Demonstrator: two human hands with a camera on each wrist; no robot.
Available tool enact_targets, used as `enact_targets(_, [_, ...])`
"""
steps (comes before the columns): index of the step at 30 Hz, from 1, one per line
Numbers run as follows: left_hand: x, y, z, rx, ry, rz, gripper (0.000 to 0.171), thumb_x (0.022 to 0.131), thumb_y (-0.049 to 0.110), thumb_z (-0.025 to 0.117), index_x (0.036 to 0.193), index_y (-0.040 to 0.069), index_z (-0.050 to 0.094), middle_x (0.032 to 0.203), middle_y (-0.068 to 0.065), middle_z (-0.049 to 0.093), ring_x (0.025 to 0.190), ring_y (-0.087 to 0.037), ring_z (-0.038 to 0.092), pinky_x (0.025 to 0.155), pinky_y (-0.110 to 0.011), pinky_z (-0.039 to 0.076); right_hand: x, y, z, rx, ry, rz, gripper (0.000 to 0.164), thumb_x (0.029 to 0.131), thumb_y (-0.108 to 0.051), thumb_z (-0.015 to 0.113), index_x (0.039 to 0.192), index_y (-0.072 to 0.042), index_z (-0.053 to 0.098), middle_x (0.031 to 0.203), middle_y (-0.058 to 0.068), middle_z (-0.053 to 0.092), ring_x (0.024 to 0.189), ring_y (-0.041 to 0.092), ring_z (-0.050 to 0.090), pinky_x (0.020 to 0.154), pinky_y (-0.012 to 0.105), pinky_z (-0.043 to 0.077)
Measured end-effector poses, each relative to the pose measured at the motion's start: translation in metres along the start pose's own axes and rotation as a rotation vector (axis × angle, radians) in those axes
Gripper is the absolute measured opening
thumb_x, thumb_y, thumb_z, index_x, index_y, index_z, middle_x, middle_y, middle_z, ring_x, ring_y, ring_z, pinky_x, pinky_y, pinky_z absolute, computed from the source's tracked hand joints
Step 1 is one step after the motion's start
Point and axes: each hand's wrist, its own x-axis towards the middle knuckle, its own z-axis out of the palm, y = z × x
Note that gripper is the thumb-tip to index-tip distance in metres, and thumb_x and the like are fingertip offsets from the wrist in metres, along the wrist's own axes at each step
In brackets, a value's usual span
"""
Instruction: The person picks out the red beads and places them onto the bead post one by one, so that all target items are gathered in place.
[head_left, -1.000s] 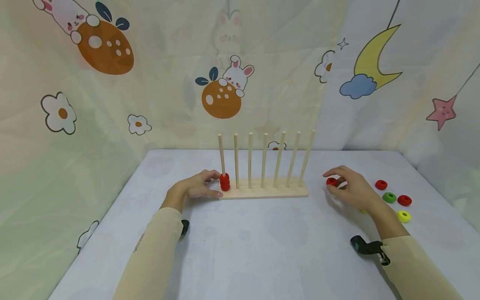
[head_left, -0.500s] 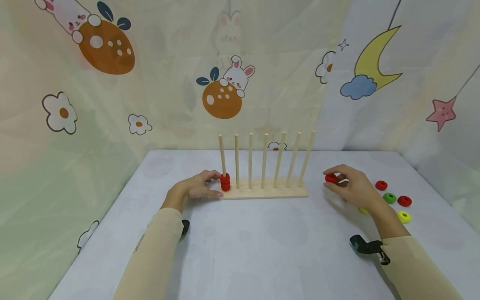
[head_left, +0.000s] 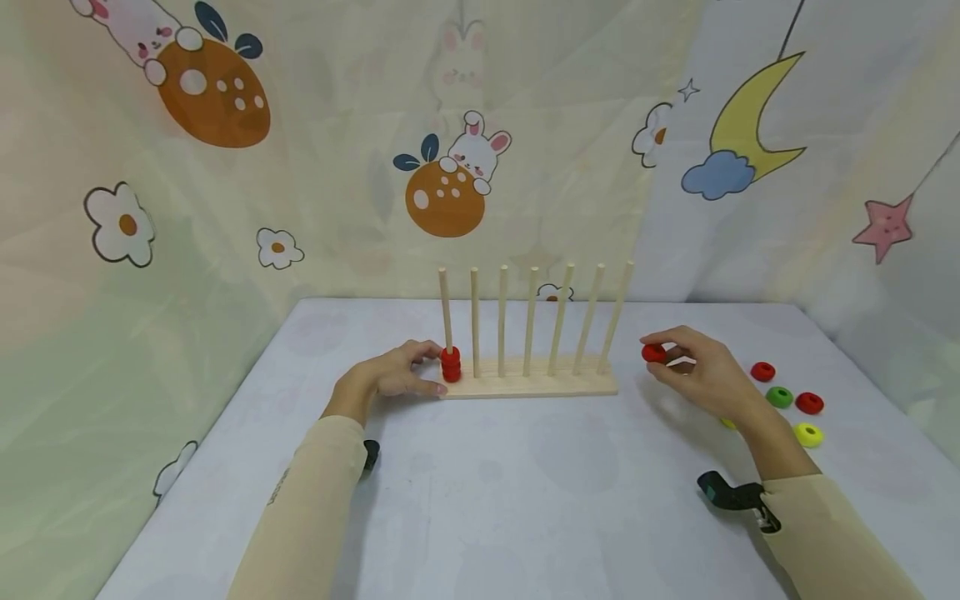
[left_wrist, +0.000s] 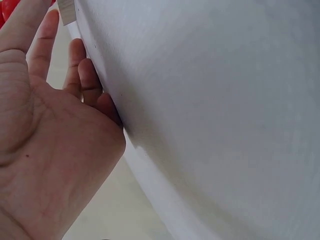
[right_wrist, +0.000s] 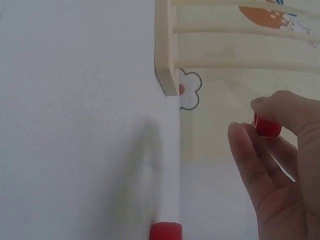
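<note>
A wooden peg rack with several upright pegs stands on the table. Red ring beads are stacked on its leftmost peg. My left hand holds the rack's left end, thumb at the front corner and index finger behind, by the stack. In the left wrist view, the other fingers are loosely bent beside the base's end. To the right of the rack, my right hand pinches a red bead between thumb and fingertips, above the table. That bead also shows in the right wrist view.
Loose beads lie right of my right hand: a red bead, a green bead, another red bead and a yellow bead. Another yellow bead is partly hidden by the hand. A printed curtain hangs behind the table.
My right hand has lifted the red bead slightly and shifted it a little left, toward the rack. My left hand and the rack have stayed in place.
</note>
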Motion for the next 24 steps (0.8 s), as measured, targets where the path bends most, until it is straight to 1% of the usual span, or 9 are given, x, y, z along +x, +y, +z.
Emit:
enact_targets(5, [0.000, -0.001, 0.000, 0.005, 0.001, 0.001, 0.067, 0.083, 0.042, 0.085, 0.140, 0.030, 0.053, 0.157, -0.005, 0.041, 0.148, -0.034, 0.034, 0.119, -0.065, 0.027, 0.000, -0.003, 0.001, 0.016, 0.009, -0.013, 0.038, 0.093, -0.005, 0.075, 0.129, -0.011, 0.065, 0.116, 0.006, 0.067, 0.092, 0.005, 0.066, 0.081, 0.008, 0.052])
enact_targets(8, [-0.001, 0.000, 0.000, -0.004, 0.000, -0.001, 0.067, 0.083, 0.041, 0.086, 0.140, 0.030, 0.052, 0.156, -0.005, 0.041, 0.148, -0.034, 0.034, 0.119, -0.064, 0.027, 0.000, -0.004, 0.000, 0.022, 0.018, -0.039, 0.038, 0.093, -0.004, 0.075, 0.129, -0.009, 0.065, 0.114, 0.006, 0.066, 0.091, 0.003, 0.065, 0.081, 0.008, 0.052])
enact_targets(17, [0.001, -0.003, 0.001, -0.015, -0.004, 0.011, 0.066, 0.083, 0.039, 0.086, 0.139, 0.028, 0.053, 0.156, -0.006, 0.042, 0.148, -0.035, 0.033, 0.120, -0.064, 0.026, 0.000, -0.016, 0.005, 0.090, 0.049, -0.048, 0.037, 0.091, -0.002, 0.076, 0.125, -0.013, 0.068, 0.110, 0.000, 0.066, 0.089, 0.010, 0.067, 0.080, 0.012, 0.055])
enact_targets(24, [-0.001, -0.001, 0.000, -0.011, 0.004, 0.013, 0.065, 0.084, 0.039, 0.085, 0.140, 0.028, 0.053, 0.156, -0.006, 0.041, 0.148, -0.035, 0.033, 0.119, -0.064, 0.026, 0.004, -0.028, 0.012, 0.112, 0.062, -0.139, 0.041, 0.088, 0.002, 0.078, 0.125, -0.013, 0.068, 0.111, 0.001, 0.066, 0.089, 0.009, 0.066, 0.080, 0.013, 0.056])
